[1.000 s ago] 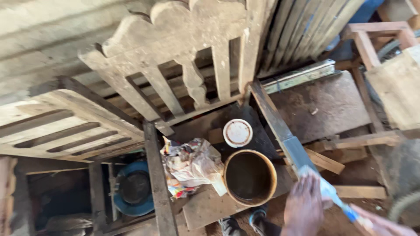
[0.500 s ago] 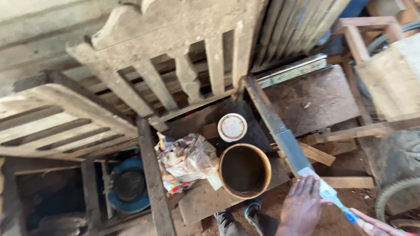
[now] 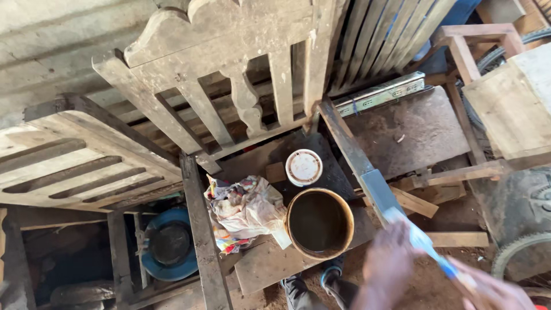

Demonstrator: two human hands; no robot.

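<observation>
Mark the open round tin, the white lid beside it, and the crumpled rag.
Open round tin [image 3: 319, 223]: head view, on the dark inside of the tin.
White lid [image 3: 303, 167]: head view, on the middle of its top face.
Crumpled rag [image 3: 248, 211]: head view, on the pale bunched middle of the cloth.

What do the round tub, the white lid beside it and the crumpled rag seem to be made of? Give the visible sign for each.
Tub: probably plastic, tan rim, smooth thin wall, dark stained inside.
Lid: likely plastic, white, moulded raised rim, smudged brownish.
Rag: cloth by its soft folds, printed in several colours, soiled.
</observation>
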